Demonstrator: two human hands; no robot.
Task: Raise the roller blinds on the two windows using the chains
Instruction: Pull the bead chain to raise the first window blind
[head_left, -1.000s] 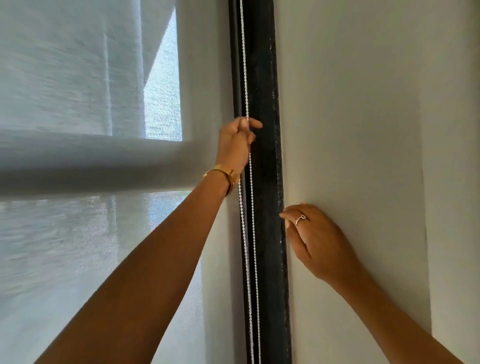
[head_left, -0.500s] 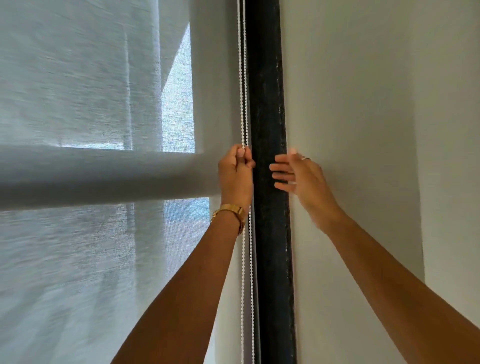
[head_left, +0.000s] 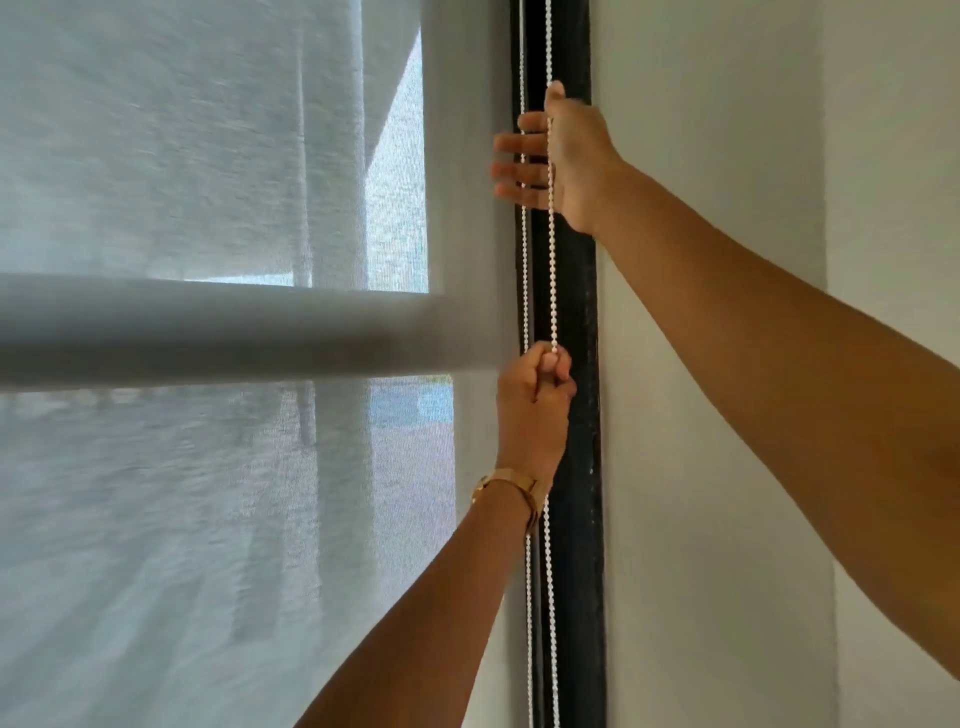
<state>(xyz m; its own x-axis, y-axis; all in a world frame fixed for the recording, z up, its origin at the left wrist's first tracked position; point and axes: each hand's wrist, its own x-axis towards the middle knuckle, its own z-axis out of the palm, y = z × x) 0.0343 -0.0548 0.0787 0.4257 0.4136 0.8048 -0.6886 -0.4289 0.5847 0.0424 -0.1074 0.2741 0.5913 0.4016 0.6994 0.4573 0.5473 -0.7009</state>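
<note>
1. Right hand (head_left: 563, 156) of mine has climbed: a second ago it lay flat on the wall beside the frame, half a second ago it was level with my left, and now it sits high on the bead chain (head_left: 552, 280), with my fingers (head_left: 511, 165) loosely spread behind both strands and the right strand running across my palm. It is not yet a firm grip; the fingers are half open.

2. Left hand (head_left: 535, 400), with its gold bracelet (head_left: 511, 480), has travelled down from the upper part of the view and is now a tight fist pinched on the right strand, low beside the frame.

3. I take this as the hand-over-hand swap: one pull finished, and the upper hand ready to take the next. The roller blind (head_left: 218, 519) covers the whole window as far as I see; its bottom edge is out of view, so I cannot tell how far it has risen.

4. The chain is a loop of small white beads, two thin strands hanging close together against the black window frame (head_left: 576, 312), which is matte and scuffed.

5. Blind fabric is a pale, semi-sheer weave; a blurred horizontal bar and the outdoors show through it.

6. To the right, the wall (head_left: 701, 467) is smooth, plain off-white.
</note>
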